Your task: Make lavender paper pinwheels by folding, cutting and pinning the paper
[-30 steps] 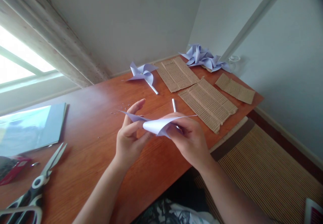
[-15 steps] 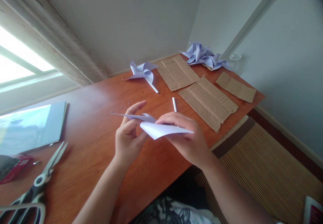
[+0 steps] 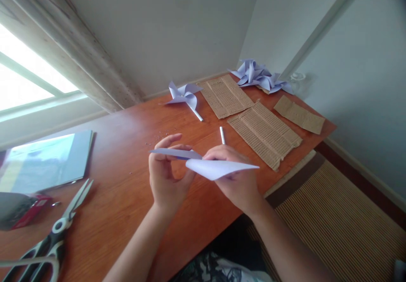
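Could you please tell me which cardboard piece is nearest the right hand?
The front corrugated cardboard piece; the back corrugated piece and the small plain piece lie farther from the right hand.

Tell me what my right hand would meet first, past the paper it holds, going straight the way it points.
Past the folded paper, your right hand would probably meet your left hand first, though their depth apart is hard to judge.

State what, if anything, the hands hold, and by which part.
Folded pale paper: the right hand holds its right side, exact pinch hidden; the left hand is at its left side, grip unclear.
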`<action>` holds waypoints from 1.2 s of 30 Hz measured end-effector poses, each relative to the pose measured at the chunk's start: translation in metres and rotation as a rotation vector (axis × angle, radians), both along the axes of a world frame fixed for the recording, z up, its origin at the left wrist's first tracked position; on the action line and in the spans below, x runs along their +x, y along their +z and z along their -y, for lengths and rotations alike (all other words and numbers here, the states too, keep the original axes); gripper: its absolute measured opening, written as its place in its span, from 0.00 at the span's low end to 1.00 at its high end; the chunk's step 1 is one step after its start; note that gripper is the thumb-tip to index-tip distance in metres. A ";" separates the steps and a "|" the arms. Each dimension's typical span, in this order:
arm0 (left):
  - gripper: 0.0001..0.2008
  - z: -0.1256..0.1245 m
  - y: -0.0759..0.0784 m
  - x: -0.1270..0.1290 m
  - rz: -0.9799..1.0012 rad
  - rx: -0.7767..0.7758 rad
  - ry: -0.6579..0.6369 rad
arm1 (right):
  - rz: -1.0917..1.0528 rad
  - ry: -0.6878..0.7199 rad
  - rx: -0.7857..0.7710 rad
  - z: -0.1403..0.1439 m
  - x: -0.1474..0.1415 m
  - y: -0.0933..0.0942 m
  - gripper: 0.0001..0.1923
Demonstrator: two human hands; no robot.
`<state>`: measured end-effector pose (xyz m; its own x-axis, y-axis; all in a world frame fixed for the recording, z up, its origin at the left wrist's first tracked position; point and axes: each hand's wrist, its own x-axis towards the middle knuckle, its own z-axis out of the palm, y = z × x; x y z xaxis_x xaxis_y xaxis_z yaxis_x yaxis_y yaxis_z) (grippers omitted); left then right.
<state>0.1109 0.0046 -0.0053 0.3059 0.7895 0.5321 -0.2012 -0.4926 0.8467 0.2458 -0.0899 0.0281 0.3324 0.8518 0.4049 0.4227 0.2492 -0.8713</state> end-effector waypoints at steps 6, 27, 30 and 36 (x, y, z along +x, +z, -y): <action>0.32 0.003 0.010 -0.002 0.021 0.067 0.057 | -0.075 0.099 0.115 0.010 0.006 -0.002 0.05; 0.09 0.002 0.032 0.040 -0.481 -0.288 -0.319 | -0.441 -0.129 -0.190 0.020 0.048 -0.008 0.09; 0.08 0.005 0.028 0.066 -0.417 -0.509 -0.357 | -0.397 -0.231 -0.176 0.025 0.063 -0.013 0.14; 0.16 -0.005 0.028 0.110 -0.201 -1.020 -0.436 | -0.049 -0.364 0.037 0.039 0.110 -0.011 0.27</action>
<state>0.2209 0.0094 0.0227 0.6690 0.6321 -0.3910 -0.0019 0.5275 0.8496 0.3560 -0.1288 0.0171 0.6308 0.6594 0.4090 0.4476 0.1214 -0.8860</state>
